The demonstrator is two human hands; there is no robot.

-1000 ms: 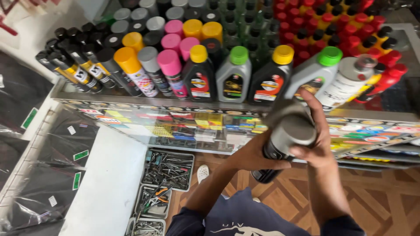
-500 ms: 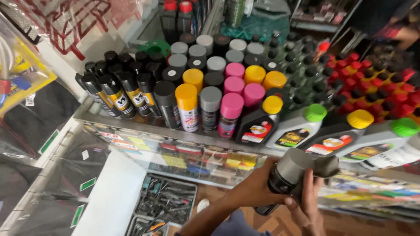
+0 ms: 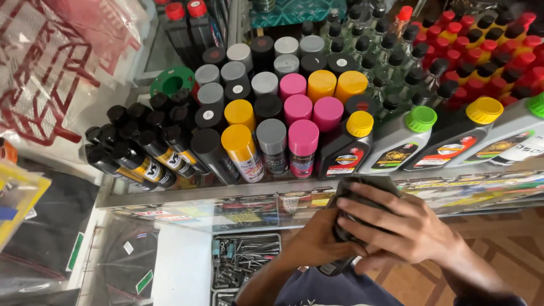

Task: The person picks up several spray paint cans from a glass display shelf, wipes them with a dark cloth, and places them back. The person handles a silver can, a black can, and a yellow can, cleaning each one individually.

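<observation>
Both my hands hold a dark spray can (image 3: 335, 266) just below the edge of a glass counter (image 3: 187, 198). A dark grey cloth (image 3: 362, 186) covers the can's top. My right hand (image 3: 408, 226) lies over the cloth with its fingers pressed on it. My left hand (image 3: 314, 243) grips the can's body from the left. Only the can's dark lower end shows below my hands.
The counter carries rows of spray cans (image 3: 272, 141) with pink, yellow, grey and black caps, black bottles (image 3: 141, 161) on the left, and oil bottles (image 3: 396, 141) on the right. A tray of screws and small metal parts (image 3: 243, 260) lies below. Plastic-wrapped goods (image 3: 51, 68) hang at left.
The view has swung left and down along the counter. The can's grey top, bare a second ago, is now covered by the cloth under my right hand.
</observation>
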